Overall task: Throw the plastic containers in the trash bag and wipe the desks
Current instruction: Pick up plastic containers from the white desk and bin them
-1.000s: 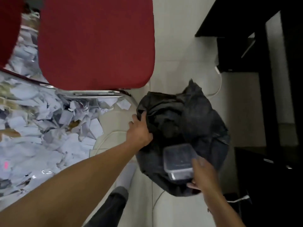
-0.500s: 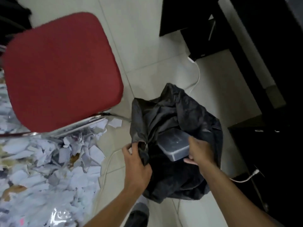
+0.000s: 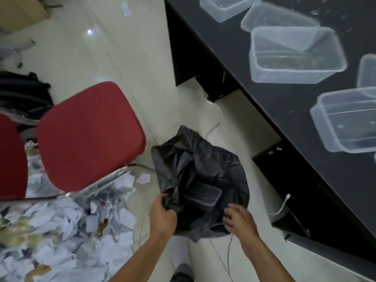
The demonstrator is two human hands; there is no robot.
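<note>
A black trash bag (image 3: 205,159) stands open on the pale tiled floor. Inside its mouth lies a clear plastic container (image 3: 203,195). My left hand (image 3: 162,212) grips the bag's near-left rim, bunching the plastic. My right hand (image 3: 239,219) hovers at the near-right rim with fingers spread and loosely bent, holding nothing. On the black desk (image 3: 289,102) at the right stand several more clear plastic containers, the largest (image 3: 295,55) near the top and another (image 3: 345,119) at the right edge.
A red-cushioned chair (image 3: 89,137) with chrome legs stands left of the bag. A heap of torn paper (image 3: 61,231) covers the floor at the lower left. White cables (image 3: 218,123) run across the floor by the desk. My foot (image 3: 181,271) is below the bag.
My right hand has let go of the container, which now lies inside the bag. The view has tilted up, bringing the desk and its containers into sight.
</note>
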